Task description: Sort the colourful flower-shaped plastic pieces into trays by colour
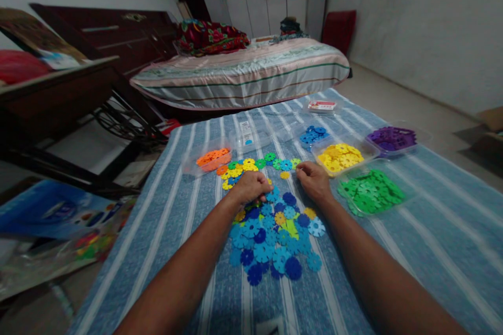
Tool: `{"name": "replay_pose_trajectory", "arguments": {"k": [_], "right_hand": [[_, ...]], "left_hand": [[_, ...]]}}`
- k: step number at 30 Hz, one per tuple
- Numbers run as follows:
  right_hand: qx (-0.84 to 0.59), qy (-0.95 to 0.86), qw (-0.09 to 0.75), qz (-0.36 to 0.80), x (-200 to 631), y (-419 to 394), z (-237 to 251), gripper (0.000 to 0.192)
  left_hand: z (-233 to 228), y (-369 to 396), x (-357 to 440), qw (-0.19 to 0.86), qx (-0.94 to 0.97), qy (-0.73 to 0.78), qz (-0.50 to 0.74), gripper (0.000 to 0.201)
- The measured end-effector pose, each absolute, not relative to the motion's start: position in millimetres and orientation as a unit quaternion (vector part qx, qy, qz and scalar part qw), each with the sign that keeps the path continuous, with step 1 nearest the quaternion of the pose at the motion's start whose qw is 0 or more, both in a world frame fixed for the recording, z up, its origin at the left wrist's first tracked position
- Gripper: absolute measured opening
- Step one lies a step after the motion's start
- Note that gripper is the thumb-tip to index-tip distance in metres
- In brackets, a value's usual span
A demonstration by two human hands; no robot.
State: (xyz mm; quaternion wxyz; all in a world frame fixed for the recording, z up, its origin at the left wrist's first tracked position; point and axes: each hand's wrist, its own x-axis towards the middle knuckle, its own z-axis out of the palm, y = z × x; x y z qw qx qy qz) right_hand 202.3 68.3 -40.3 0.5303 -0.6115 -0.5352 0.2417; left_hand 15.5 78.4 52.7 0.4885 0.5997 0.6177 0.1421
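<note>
Head view:
- Blue striped cloth (432,230) bearing a loose pile of flower discs (271,241).
- Left hand (251,187), right hand (313,179): curled atop the pile; grip indiscernible.
- Striped mattress (243,76) behind.

Two bare forearms are seen, with no sleeves reaching into view. No watch, bracelet or band is worn at either wrist. The left hand (251,186) and the right hand (313,181) are ungloved, and no rings can be made out on the fingers (302,169). Nails and finer details are too small and blurred to be told.
</note>
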Motion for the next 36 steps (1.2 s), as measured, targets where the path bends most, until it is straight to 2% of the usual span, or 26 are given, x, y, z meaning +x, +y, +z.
{"name": "replay_pose_trajectory", "arguments": {"k": [3,8,10,20,30,36], "right_hand": [[-0.610,-0.532,0.532,0.249,201.8,68.5,-40.8,0.026],[-0.616,-0.533,0.526,0.245,201.2,67.6,-39.6,0.026],[-0.614,-0.533,0.527,0.247,201.2,67.4,-39.1,0.026],[-0.616,-0.537,0.525,0.239,201.3,67.9,-39.8,0.024],[-0.618,-0.536,0.522,0.241,202.3,68.5,-39.2,0.026],[-0.623,-0.539,0.517,0.232,201.9,67.8,-39.5,0.025]], "left_hand": [[55.6,89.9,13.0,0.493,0.538,0.653,0.203,0.017],[78.1,128.2,10.5,0.530,0.383,0.580,0.486,0.013],[86.2,140.0,9.1,0.533,0.344,0.555,0.539,0.011],[59.5,108.2,-3.7,0.497,0.485,0.640,0.329,0.009],[45.2,84.1,0.6,0.413,0.685,0.579,0.160,0.010],[45.6,71.3,12.4,0.321,0.776,0.538,0.078,0.007]]}}
